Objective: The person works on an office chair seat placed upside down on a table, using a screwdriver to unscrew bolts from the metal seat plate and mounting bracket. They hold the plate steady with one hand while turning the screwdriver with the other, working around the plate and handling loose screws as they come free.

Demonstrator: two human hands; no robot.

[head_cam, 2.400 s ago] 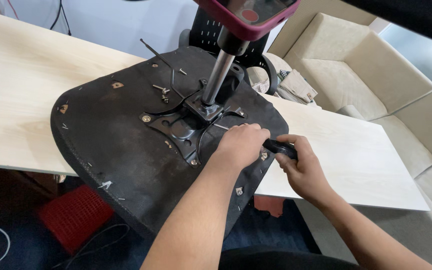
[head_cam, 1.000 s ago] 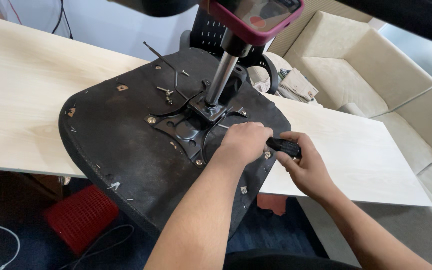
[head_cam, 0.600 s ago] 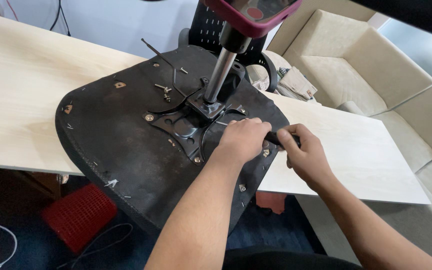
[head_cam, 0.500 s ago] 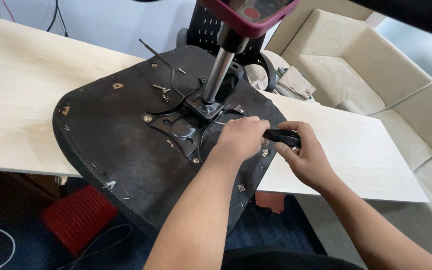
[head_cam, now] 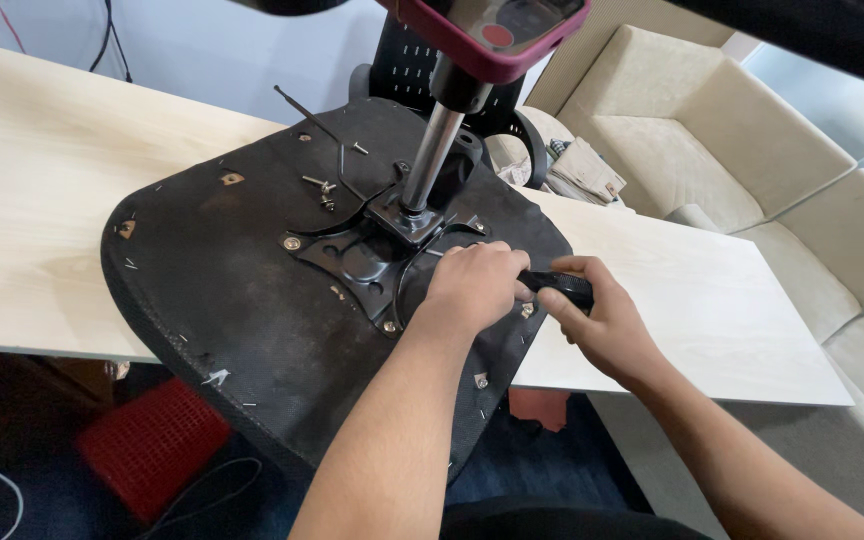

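Observation:
An upturned black chair seat (head_cam: pixel 252 300) lies on a light wooden table (head_cam: pixel 42 180). A black metal mounting plate (head_cam: pixel 357 262) is bolted to its underside, with a silver gas cylinder (head_cam: pixel 430 160) rising from it. My left hand (head_cam: pixel 472 288) presses down on the plate's right side, fingers curled; what is under them is hidden. My right hand (head_cam: pixel 600 322) grips the black handle of a tool (head_cam: pixel 557 286) that points left under my left hand. Loose screws (head_cam: pixel 320 186) lie on the seat's far side.
A beige sofa (head_cam: pixel 752 170) stands to the right with folded cloth (head_cam: pixel 582 170) on it. A black perforated chair back (head_cam: pixel 407 70) stands behind the table. A red crate (head_cam: pixel 152 445) sits on the floor below. A dark red object (head_cam: pixel 492 30) hangs overhead.
My right hand has rocked back and forth on the tool handle beside my left hand. My left hand has stayed on the plate. The seat has barely shifted.

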